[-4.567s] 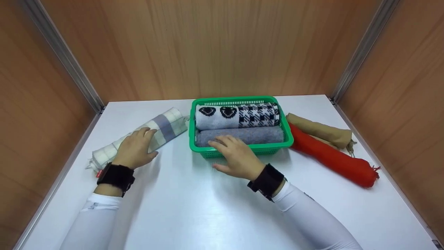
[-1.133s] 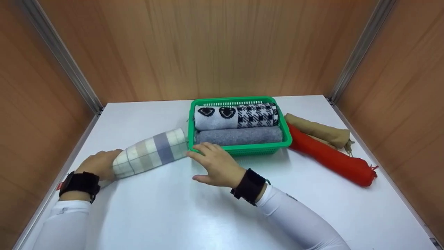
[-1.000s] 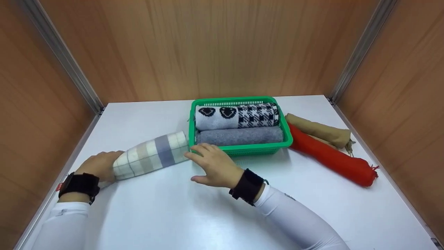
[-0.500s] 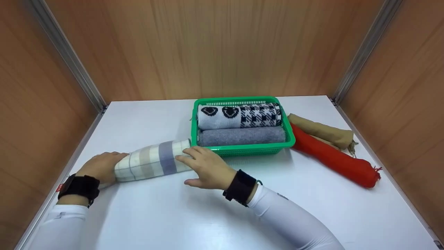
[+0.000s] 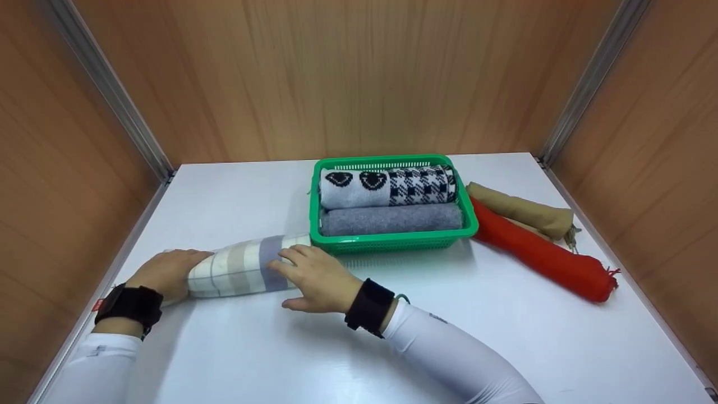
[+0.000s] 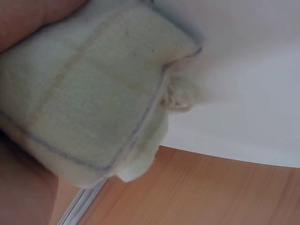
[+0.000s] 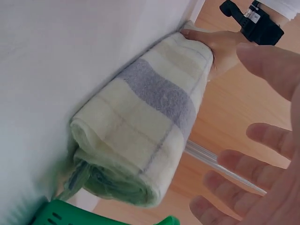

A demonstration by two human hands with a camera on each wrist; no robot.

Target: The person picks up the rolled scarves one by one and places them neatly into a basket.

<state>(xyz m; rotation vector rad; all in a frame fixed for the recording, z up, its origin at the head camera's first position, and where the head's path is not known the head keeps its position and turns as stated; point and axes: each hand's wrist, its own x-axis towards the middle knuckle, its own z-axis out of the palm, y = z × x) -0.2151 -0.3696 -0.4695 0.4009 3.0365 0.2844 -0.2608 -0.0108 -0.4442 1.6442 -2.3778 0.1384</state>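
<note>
Observing wood-grain walls (image 5: 359,78) enclosing a glossy white table (image 5: 314,359). Green basket (image 5: 392,244) is sitting towards the back. Plaid roll (image 5: 238,268) is lying just beside its near-left corner. I'm judging the step as grasping: left hand (image 5: 168,273) is gripping the far end, right hand (image 5: 320,280) is hovering loosely spread, holding nothing. Next, probably needing: right hand closing round the basket-side end.

White tabletop (image 5: 269,348) bears a green basket (image 5: 398,241). Plaid cloth roll (image 5: 241,266) lies just left of the basket; red roll (image 5: 538,252) and tan roll (image 5: 521,210), both fringed, to its right.
</note>
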